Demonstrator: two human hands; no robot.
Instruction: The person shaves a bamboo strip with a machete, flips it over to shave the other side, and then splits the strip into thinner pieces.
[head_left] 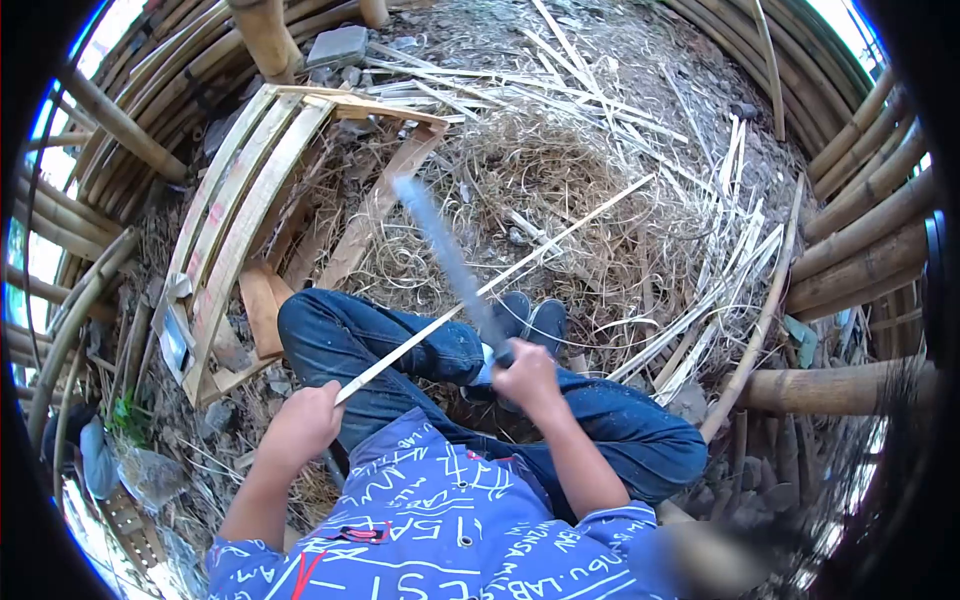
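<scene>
Gripping Strip and Knife, One in Each Hand

The left hand [305, 425] is closed on the near end of a pale strip [550, 251], at the person's left knee. The strip's long axis runs forward and to the right; its far end stands over the shavings [545, 150] on the ground. The right hand [528, 375] is clamped around the handle of a long knife [443, 252], above the lap. The blade points forward and to the left, toward the wooden frame [262, 180], and crosses the line of the strip; whether the two touch cannot be told.

Most of the handle is covered by the right fist. The strip's held end is hidden in the left. The blade is blurred, its edge indistinct. At lower right, a smeared shape [715, 560] cannot be identified.
</scene>
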